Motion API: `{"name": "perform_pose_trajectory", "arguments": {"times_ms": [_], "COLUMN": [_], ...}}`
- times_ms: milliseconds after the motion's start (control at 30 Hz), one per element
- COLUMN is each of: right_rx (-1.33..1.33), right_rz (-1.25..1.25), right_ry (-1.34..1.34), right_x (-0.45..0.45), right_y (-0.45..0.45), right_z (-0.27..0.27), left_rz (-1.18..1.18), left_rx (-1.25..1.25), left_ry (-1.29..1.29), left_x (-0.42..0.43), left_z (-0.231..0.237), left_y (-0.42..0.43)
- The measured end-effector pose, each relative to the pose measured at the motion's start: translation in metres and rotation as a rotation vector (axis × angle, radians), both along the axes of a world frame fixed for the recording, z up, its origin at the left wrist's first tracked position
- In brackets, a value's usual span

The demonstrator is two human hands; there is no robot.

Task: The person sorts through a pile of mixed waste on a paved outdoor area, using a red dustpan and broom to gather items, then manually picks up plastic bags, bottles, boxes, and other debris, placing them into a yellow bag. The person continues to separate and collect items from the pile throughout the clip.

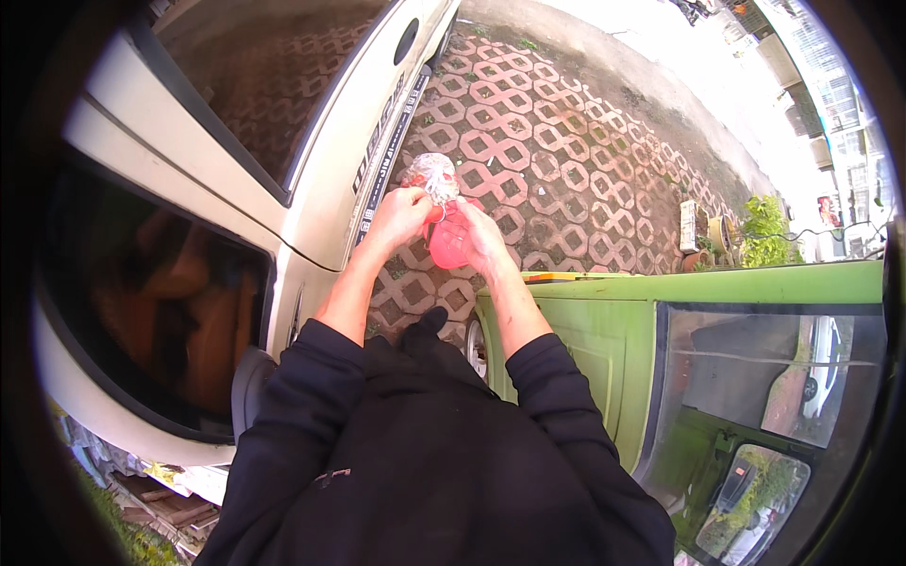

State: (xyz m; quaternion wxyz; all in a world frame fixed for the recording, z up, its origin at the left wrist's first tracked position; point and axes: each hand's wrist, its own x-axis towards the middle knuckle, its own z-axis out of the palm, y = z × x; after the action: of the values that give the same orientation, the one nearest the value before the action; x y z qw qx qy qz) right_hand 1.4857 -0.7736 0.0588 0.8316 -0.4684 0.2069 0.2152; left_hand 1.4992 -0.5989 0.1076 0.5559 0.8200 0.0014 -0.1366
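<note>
My left hand (405, 216) and my right hand (480, 233) are close together in front of me, over the paving. Between them is a translucent pink-red plastic item (447, 247), possibly a bag or a cup; its exact kind is unclear. The right hand holds it from the right with the fingers curled round. My left fingertips pinch its red upper part, where a thin pale loop shows. Just beyond the fingers is a crumpled clear plastic bag (437, 173) with red showing through. How the bag is held is hidden by my fingers.
A cream-coloured vehicle (322, 191) with a side mirror (251, 385) stands close on my left. A green vehicle (587, 354) with a large window is on my right. Ahead lie pink lattice pavers (495, 148). Farther right are a planter (692, 226) and a leafy plant (768, 230).
</note>
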Motion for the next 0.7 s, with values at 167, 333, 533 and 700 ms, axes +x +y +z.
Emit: {"name": "perform_pose_trajectory", "arguments": {"times_ms": [167,333,533,700], "right_rx": [-0.032,-0.074,-0.128,-0.299], "right_rz": [-0.033,-0.504,-0.809,-0.525], "right_ry": [-0.067,0.076,0.263,0.302], "right_x": [0.053,0.089,0.126,0.164], "right_y": [-0.019,-0.062,-0.099,-0.131], "right_z": [-0.001,-0.028,-0.074,-0.089], "left_rz": [0.063,0.236,0.225,0.217], "left_rx": [-0.083,-0.212,-0.252,-0.234], "left_ry": [0.046,0.067,0.062,0.036], "left_x": [0.044,0.097,0.169,0.246], "left_z": [0.011,0.021,0.003,-0.008], "left_y": [-0.008,-0.013,-0.047,-0.049]}}
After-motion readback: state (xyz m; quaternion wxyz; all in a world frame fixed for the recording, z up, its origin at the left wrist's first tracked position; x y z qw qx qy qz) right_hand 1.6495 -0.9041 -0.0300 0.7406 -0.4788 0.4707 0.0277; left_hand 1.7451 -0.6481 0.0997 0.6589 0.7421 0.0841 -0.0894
